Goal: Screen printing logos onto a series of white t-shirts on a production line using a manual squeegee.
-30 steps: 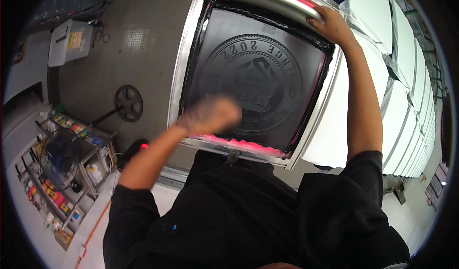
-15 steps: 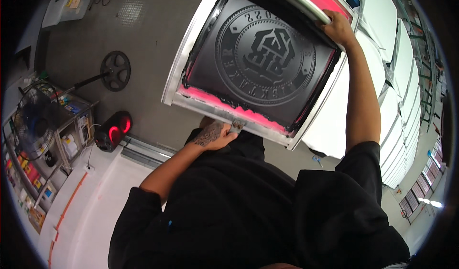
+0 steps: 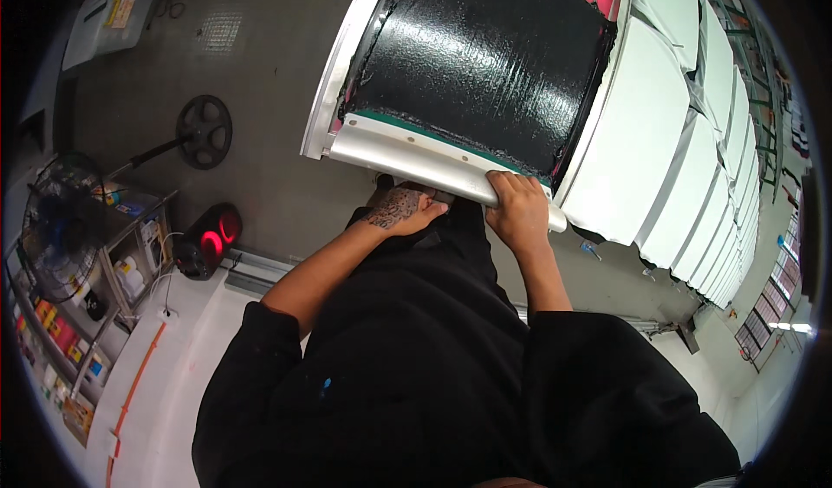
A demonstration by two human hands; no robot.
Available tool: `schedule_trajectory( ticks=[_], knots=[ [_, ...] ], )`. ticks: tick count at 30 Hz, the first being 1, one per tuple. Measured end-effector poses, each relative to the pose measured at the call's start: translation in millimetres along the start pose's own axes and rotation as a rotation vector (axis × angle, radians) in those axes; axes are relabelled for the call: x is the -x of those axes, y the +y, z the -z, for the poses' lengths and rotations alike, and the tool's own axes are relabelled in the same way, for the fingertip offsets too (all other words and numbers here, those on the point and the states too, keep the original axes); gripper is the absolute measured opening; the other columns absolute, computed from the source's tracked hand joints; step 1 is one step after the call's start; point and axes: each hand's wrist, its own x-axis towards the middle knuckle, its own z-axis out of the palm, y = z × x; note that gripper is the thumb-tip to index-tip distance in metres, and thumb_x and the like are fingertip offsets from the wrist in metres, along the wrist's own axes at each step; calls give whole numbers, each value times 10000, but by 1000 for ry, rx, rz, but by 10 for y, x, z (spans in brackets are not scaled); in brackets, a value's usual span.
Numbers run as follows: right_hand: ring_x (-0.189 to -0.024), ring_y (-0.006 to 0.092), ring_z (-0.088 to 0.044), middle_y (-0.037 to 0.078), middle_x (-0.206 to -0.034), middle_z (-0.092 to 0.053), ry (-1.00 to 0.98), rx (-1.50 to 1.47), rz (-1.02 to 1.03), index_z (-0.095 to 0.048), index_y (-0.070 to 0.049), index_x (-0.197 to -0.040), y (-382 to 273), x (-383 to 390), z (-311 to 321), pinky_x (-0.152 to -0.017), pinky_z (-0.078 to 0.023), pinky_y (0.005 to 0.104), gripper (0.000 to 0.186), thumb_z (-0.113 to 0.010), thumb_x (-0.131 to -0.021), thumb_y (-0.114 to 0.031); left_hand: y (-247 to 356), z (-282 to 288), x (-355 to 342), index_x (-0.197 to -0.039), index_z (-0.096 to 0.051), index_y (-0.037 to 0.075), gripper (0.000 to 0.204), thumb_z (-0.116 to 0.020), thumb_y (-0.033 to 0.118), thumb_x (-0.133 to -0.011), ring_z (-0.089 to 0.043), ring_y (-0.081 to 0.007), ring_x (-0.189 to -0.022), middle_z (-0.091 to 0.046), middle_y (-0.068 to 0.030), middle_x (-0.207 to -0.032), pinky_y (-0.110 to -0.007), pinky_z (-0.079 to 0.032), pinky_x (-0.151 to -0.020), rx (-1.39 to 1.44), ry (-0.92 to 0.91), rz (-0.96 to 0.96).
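Note:
A screen-printing frame [image 3: 326, 111] with pale metal sides lies before me, its mesh coated in glossy black ink [image 3: 485, 55]. Along its near end rests a wide squeegee [image 3: 412, 163] with a silver metal handle and a green blade edge, which meets the ink. My right hand [image 3: 517, 206] is closed over the right part of the squeegee handle, fingers on top. My left hand [image 3: 407, 211], with a dark pattern on its back, is closed at the frame's near edge, just below the squeegee. The squeegee partly hides what its fingers grip.
White-covered boards [image 3: 624, 141] run in a long row to the right. At the left stand a black speaker [image 3: 208, 241] with red lights, a fan [image 3: 65, 219], a shelf cart [image 3: 139, 219] and a black wheel-shaped base [image 3: 204, 133]. A clear bin [image 3: 108, 24] sits at the far left.
My right hand has pulled the squeegee from the frame's far end to its near end. Wet black ink now covers the round design seen before. My left hand stays at the near edge.

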Motion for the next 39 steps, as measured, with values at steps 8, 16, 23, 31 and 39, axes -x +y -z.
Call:
schedule_trajectory(
  ticks=[8, 16, 23, 31, 39],
  knots=[
    [-821, 362, -699, 167, -915, -734, 80, -43, -109, -724, -55, -1064, 330, -800, 658, -833, -538, 433, 372, -715, -693, -87, -130, -3, 83, -750, -561, 42, 432, -719, 397, -938, -522, -138, -606, -550, -45, -640, -326, -440, -591, 270, -20, 111],
    [-873, 403, -684, 180, -901, -721, 104, 82, -131, -714, -124, -1061, 1081, -2242, 1149, -813, -532, 489, 249, -717, -823, -195, 329, 829, 259, -834, -695, 52, 490, -751, 538, -860, -686, -248, -697, -693, -105, -732, -376, -539, -671, -34, 64, 281],
    [-966, 257, -665, 83, -988, -695, 275, 314, 62, -635, -97, -1106, 1355, -2195, 241, -937, -449, 423, 434, -726, -683, -68, 683, 1938, -365, -1101, -675, 75, 458, -812, 411, -821, -619, -266, -1014, -648, -103, -1076, -431, -488, -907, -356, 719, -111],
    [-912, 271, -678, 88, -961, -705, 57, 63, 45, -649, -75, -1171, 553, -1199, 833, -914, -453, 393, 476, -740, -705, -110, 997, 2720, -672, -1205, -659, 92, 619, -848, 391, -697, -606, -298, -1109, -638, -109, -1128, -489, -423, -1061, -1079, 556, -269],
    [-945, 305, -668, 102, -994, -723, 56, 149, -282, -701, -69, -1021, 797, 35, 718, -937, -478, 400, 376, -741, -648, -48, 294, 2181, 111, -1020, -686, 61, 455, -854, 112, -600, -663, -328, -913, -706, -107, -943, -452, -514, -887, -794, 545, -463]
  ],
)
